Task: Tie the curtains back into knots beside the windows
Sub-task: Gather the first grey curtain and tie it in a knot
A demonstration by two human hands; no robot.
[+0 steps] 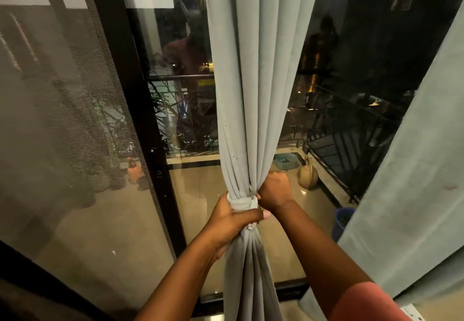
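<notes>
- curtain (253, 74): pale grey-green woven cloth, matt, hanging in long soft vertical folds down the centre of the view; small dark specks along its left edge.
- knot (243, 201): the folds are gathered tight and bound by a band of the same cloth, forming a narrow waist; below it the fabric fans out again into loose pleats.
- left hand (232, 225): fingers curled round the gathered cloth just below and against the knot, thumb lying across the front; the grip is clamped on the curtain.
- right hand (275, 190): fist closed on the folds at the right side of the knot, just above it; knuckles face up, fingers wrapped into the cloth.
- the knot sits between the two hands, touching both.
- second curtain (411, 182): same cloth, flat and broad, hanging at the right edge, apart from the hands.
- sliding door frame (140, 109): black, straight, smooth metal; mesh screen (75, 119) to its left, fine grid texture.
- balcony floor (200, 195): glossy beige tile beyond the glass, with a black railing (351, 144) of slender bars.
- blue bucket (341, 220): round, partly hidden by the second curtain.
</notes>
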